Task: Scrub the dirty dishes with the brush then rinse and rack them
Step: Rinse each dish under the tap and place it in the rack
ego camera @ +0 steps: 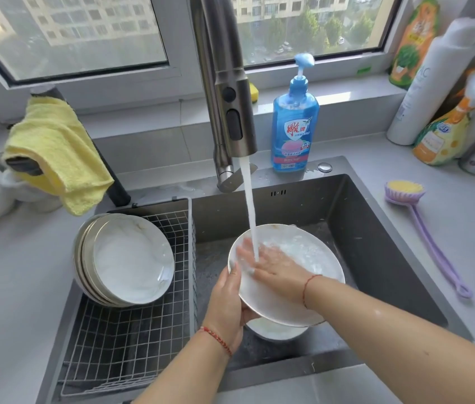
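A white plate is tilted over the sink under the running water stream. My left hand grips its left rim from below. My right hand lies flat on the plate's face with fingers straight, in the stream. Another white dish lies in the sink below the plate, mostly hidden. The purple brush with a yellow head lies on the counter right of the sink. Several white plates lean in the wire rack at the left.
The steel faucet hangs over the sink's back. A blue soap bottle stands behind the sink. A yellow cloth drapes over a dark holder at left. Bottles and a paper roll crowd the right corner.
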